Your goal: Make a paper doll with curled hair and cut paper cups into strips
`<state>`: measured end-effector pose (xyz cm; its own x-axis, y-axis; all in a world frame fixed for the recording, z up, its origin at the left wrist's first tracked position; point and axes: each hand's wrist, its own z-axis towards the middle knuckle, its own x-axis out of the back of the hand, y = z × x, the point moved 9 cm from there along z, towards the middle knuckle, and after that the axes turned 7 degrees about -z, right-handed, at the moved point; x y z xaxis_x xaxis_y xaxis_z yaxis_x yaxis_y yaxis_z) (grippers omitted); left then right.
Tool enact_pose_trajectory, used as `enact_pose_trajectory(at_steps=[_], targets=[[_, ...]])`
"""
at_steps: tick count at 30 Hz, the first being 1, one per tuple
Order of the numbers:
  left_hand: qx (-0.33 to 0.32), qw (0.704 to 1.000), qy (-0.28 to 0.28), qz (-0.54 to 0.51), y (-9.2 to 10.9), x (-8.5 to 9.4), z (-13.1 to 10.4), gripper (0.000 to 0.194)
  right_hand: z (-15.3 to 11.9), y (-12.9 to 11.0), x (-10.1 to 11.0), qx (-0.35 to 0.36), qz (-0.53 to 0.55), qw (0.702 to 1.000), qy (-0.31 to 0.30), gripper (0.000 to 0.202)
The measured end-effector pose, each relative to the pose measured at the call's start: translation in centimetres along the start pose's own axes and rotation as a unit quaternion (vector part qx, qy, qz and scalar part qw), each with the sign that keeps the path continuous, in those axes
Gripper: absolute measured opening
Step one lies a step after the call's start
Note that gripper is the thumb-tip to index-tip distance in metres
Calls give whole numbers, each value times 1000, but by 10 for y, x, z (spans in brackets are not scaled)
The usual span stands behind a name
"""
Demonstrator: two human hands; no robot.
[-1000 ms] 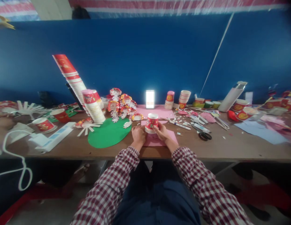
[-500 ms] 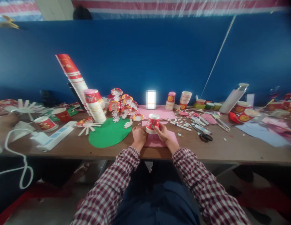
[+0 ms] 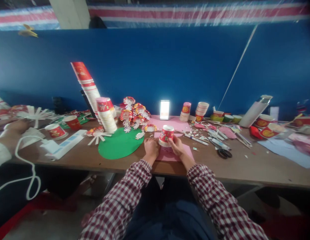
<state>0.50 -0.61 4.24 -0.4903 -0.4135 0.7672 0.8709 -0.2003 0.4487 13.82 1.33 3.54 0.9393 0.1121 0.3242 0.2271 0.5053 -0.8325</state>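
A red printed paper cup [image 3: 166, 136] with its white end facing up is held over the pink paper [image 3: 170, 154]. My right hand [image 3: 178, 146] grips it from the right, thumb on the printed side. On the cup's lower left my left hand [image 3: 151, 147] is closed, its curled fingers against the cup's edge and partly hidden. To the left of my hands lies a green paper oval [image 3: 121, 143]. Several white figures with red and yellow paper rings [image 3: 135, 115] stand behind that oval.
A tall leaning stack of paper cups [image 3: 88, 85] stands at left, beside a white power strip [image 3: 67, 145] with a cable. Black-handled scissors [image 3: 224, 153], markers [image 3: 196, 139] and paper scraps lie right. Another person's hand [image 3: 18, 126] is at far left. A blue partition [image 3: 150, 63] rises behind.
The view has tilted and turned slightly, so everything sits a little lower and further right in the picture. Both hands stay at the cup with almost the same hold.
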Motion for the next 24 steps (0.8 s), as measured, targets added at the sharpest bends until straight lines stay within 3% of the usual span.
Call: enact_pose_trajectory(at_steps=[16, 24], targets=[[17, 998, -52, 25, -1, -6, 1, 20, -1, -2, 4, -20, -8, 1000, 17, 41], [-22, 1000, 0, 18, 9, 5, -4, 18, 0, 7, 8, -45, 25, 997, 60, 38]])
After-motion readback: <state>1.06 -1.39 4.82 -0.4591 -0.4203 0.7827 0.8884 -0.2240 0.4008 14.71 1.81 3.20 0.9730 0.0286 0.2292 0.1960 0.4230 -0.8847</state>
